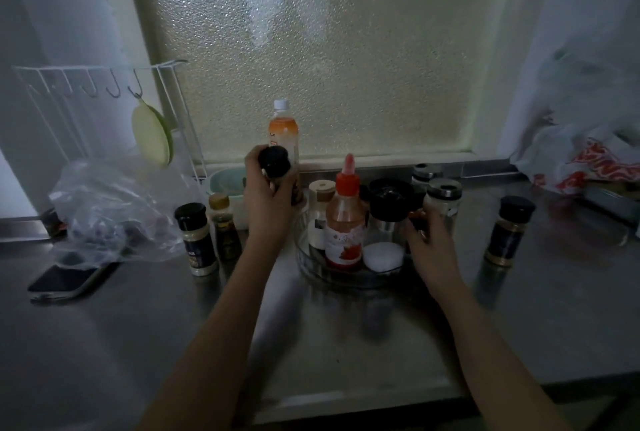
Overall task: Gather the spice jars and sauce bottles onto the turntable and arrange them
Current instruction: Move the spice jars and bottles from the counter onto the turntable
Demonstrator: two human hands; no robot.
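Note:
A clear round turntable (313,266) stands mid-counter. It holds a red-capped sauce bottle (345,219), a white bottle (319,214), a black-lidded grinder (389,202) and a low white jar (382,256). My left hand (266,202) grips a black-capped jar (275,161) above the turntable's left rim. My right hand (431,247) touches the turntable's right edge beside a steel-lidded jar (443,204); its fingers are partly hidden. Left of the turntable stand a black-capped spice jar (196,240) and a small dark sauce bottle (223,226). Another black-capped spice jar (506,231) stands apart at the right.
An orange drink bottle (283,129) stands by the frosted window. A crumpled plastic bag (114,212) and a phone (69,280) lie at the left, under a white wire rack (104,84). Bags (588,160) fill the right back corner. The steel counter's front edge (346,399) is near.

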